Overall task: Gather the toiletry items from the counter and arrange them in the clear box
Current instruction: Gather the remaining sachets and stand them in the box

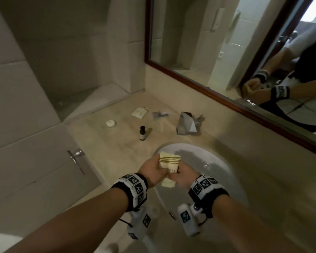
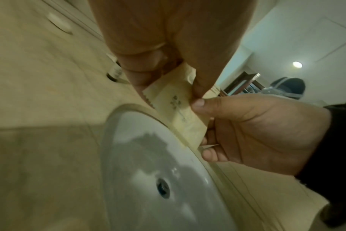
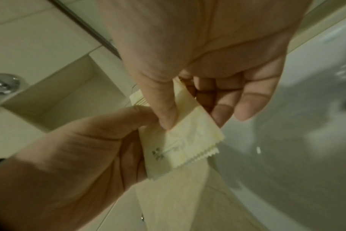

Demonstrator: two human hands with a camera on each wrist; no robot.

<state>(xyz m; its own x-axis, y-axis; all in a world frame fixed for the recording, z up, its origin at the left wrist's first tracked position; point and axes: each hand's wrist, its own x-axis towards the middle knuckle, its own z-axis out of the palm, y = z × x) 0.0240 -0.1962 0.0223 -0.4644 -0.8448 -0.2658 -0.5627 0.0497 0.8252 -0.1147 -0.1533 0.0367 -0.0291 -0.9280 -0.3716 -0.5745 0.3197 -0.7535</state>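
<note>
Open counter ahead of the hands, scattered items beyond

Both hands hover over the white oval sink basin; ahead and left, bare beige counter lies before the small dark bottle, round white soap, flat white sachet and clear box, with gaps between them.

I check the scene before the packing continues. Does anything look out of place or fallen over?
Yes. The clear box lies tipped on its side on the counter near the mirror, not upright. Both hands, left and right, pinch yellow sachets over the sink. Nothing looks spilled.
</note>
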